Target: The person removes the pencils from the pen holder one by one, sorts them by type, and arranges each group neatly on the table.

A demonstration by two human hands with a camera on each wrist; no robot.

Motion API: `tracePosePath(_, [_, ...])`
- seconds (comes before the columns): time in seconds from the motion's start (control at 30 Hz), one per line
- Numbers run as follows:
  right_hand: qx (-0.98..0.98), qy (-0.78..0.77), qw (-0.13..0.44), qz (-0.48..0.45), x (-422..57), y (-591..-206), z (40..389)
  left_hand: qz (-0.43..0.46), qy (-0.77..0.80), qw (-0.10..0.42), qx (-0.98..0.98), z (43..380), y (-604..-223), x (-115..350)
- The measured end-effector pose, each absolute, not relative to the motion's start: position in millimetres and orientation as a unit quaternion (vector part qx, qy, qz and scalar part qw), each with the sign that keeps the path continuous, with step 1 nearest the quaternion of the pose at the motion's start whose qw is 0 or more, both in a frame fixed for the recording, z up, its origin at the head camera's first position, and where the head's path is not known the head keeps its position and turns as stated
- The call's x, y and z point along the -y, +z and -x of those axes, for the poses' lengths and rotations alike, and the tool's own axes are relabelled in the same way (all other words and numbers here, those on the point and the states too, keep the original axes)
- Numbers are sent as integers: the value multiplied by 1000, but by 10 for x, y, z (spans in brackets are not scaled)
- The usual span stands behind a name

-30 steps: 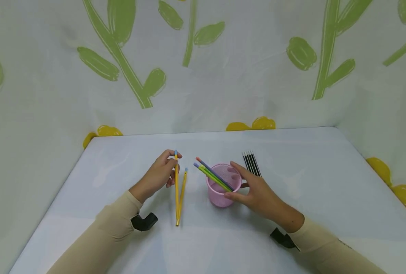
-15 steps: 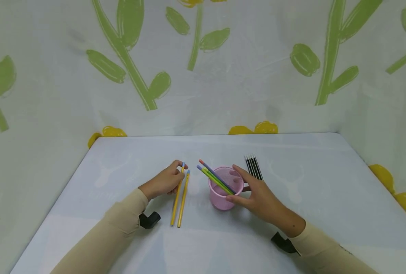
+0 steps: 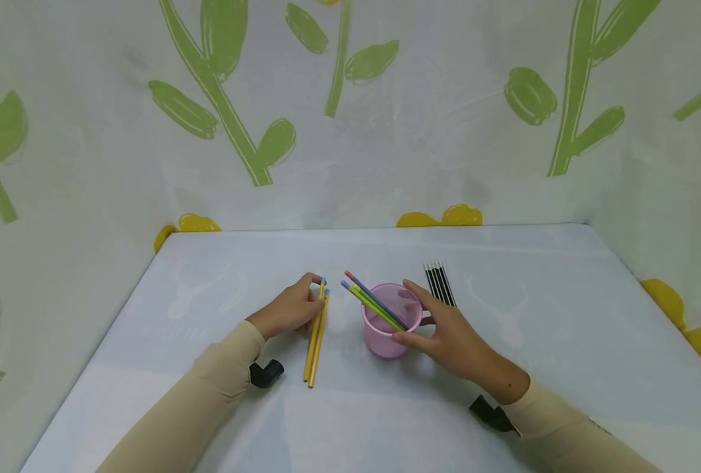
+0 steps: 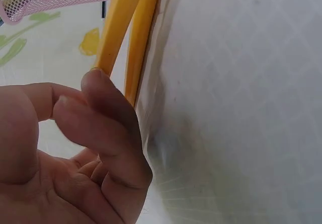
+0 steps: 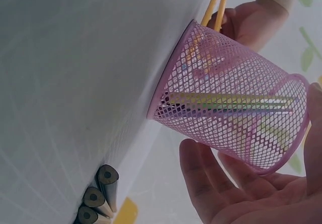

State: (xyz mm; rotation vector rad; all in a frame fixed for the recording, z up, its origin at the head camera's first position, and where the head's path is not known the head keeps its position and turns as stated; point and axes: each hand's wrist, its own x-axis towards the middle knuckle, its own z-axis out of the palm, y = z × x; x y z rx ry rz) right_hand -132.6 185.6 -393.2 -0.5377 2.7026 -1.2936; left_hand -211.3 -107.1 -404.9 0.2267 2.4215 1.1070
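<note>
Near the middle of the table, my left hand (image 3: 291,309) pinches one yellow pencil (image 3: 309,355) near its blue-tipped far end. A second yellow pencil (image 3: 317,355) lies close along its right side. The left wrist view shows a fingertip against the held pencil (image 4: 118,27), whose far end is hidden by the hand. My right hand (image 3: 453,335) holds a pink mesh pen cup (image 3: 384,345) by its rim, thumb at the near side and fingers at the far side. Green and blue pencils (image 3: 374,305) lean leftward inside the cup, which stands on the table.
Several black pencils (image 3: 440,284) lie side by side behind the right hand; their ends (image 5: 95,196) appear low in the right wrist view. The white table (image 3: 533,295) meets a leaf-printed backdrop (image 3: 433,131) at its far edge.
The held yellow pencil first crossed the other at the near end. It swung left, apart from it, and now sits almost parallel beside it. The right hand and cup stay put.
</note>
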Motion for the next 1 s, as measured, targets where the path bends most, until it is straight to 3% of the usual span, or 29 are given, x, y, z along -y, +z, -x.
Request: tracePosePath(1.0, [-894,-411,59,167,-1853,-3916,1337,-46,371,232,-898,2081,-4104,1063])
